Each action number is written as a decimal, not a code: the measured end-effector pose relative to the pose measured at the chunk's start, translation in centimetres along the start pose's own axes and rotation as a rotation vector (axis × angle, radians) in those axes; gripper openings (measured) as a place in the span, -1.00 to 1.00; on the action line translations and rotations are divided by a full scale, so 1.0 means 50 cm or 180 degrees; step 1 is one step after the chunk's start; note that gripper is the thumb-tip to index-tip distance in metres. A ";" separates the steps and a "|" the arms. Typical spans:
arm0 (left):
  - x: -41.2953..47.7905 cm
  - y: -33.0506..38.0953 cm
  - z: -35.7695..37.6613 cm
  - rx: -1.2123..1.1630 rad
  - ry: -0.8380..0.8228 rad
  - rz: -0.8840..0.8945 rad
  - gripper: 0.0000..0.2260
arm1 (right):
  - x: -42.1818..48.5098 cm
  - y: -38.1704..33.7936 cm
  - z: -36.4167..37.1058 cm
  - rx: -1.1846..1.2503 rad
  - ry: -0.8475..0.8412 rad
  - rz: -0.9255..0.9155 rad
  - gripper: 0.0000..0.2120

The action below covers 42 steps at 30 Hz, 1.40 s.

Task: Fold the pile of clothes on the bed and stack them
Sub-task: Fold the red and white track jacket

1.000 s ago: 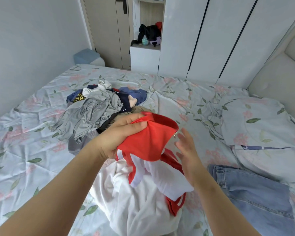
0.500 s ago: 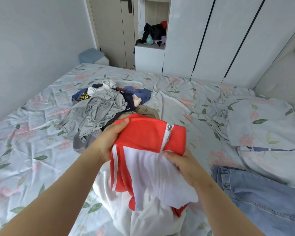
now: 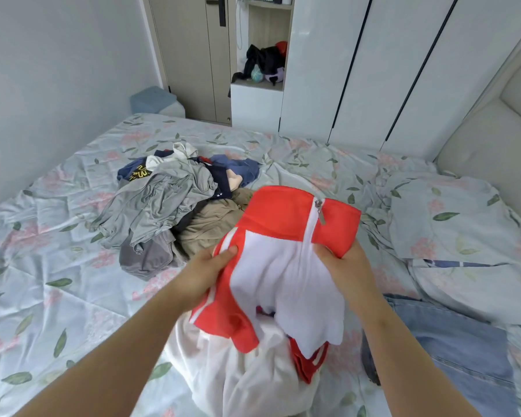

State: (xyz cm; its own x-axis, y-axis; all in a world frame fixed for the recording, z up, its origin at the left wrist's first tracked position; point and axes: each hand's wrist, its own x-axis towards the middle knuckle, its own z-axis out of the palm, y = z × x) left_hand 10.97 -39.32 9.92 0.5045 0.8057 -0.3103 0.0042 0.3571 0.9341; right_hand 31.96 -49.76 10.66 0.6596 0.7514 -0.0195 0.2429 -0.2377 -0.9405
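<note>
Both hands' fingers [image 3: 227,253] clamped on red-and-white jacket [image 3: 286,266] above bed [image 3: 57,296].

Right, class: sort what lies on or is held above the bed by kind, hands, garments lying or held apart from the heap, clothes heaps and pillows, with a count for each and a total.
Hands: 2, left hand and right hand
Separate garments: 3, red and white jacket, white garment, jeans
Clothes heaps: 1, pile
Pillows: 1, pillow
Total: 7
</note>
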 end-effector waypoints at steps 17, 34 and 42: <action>-0.140 0.213 -0.148 0.1020 0.0140 0.1722 -0.80 | -0.157 -0.152 0.021 0.0352 0.0311 -0.0592 -0.80; -0.288 0.360 -0.362 0.0872 -0.0083 0.2160 -0.85 | -0.397 -0.413 0.106 0.0025 0.0986 -0.1575 -0.80; -0.166 0.240 -0.426 0.2246 0.0398 0.1904 -0.81 | -0.304 -0.278 0.176 -0.0289 0.0514 -0.1077 -0.58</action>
State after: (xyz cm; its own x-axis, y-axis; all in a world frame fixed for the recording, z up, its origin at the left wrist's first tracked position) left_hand -11.56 -31.67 19.93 0.4957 0.8226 0.2787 0.3180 -0.4705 0.8231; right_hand 12.31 -52.47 21.03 0.6331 0.6918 0.3473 0.5234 -0.0520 -0.8505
